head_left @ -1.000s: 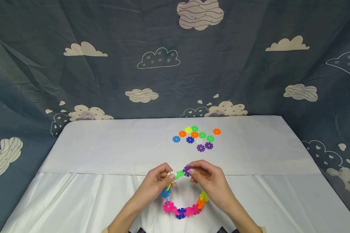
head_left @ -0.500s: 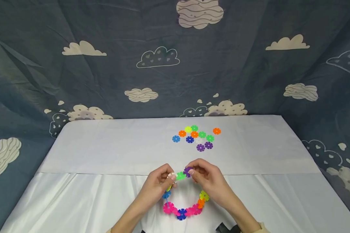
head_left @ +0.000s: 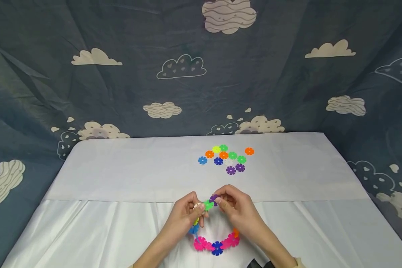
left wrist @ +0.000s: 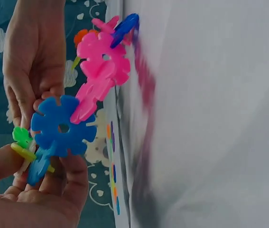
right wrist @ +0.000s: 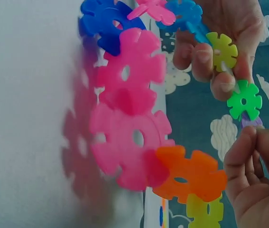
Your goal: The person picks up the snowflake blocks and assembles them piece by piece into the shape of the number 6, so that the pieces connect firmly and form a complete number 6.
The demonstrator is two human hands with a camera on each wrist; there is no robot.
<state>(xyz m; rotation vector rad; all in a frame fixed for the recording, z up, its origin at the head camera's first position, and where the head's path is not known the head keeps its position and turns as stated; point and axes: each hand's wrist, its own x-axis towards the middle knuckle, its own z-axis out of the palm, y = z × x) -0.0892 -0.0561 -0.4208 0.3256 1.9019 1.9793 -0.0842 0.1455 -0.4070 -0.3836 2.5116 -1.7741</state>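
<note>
A looped chain of notched, flower-shaped plastic discs hangs between the two hands, its pink discs [head_left: 200, 243] and dark blue disc [head_left: 217, 248] lowest. My left hand [head_left: 184, 214] pinches the chain near a white disc [head_left: 197, 205], beside a yellow disc [right wrist: 222, 51] and light blue discs [left wrist: 53, 124]. A green disc [head_left: 208, 205] sticks out toward my right hand [head_left: 242, 210], which pinches the purple disc [head_left: 214, 200] touching it. Orange [right wrist: 189, 173] and yellow pieces run up under the right hand; whether they join the purple disc cannot be seen.
Several loose discs lie farther back on the white-covered table [head_left: 127, 167], among them a purple disc [head_left: 230, 170] and a light blue disc [head_left: 202, 160]. An orange disc [head_left: 249, 151] lies apart at right. Behind hangs a dark cloud-print cloth [head_left: 187, 29].
The left hand has moved slightly right and down, closer to the right hand. The lower chain has swung right, and its yellow disc at right has gone out of sight behind the right hand.
</note>
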